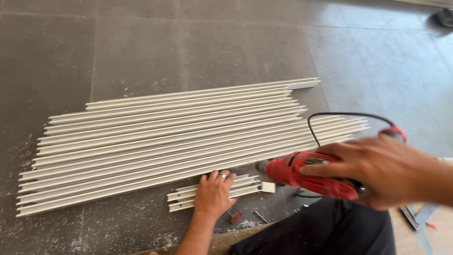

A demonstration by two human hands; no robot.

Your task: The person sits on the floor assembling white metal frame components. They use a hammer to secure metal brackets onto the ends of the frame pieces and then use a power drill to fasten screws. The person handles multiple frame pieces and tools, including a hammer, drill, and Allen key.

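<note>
Grey tiled floor, dusty; long pale strips laid side by side.

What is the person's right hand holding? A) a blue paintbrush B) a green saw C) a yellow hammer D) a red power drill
D: the right hand grips a red power drill with a black cord, its tip pointed at the short pale metal strips that the left hand presses flat on the grey floor.

The person is wearing a silver ring on a finger of the left hand, both forearms are showing bare, and dark trousers are covering the legs at five o'clock.
</note>
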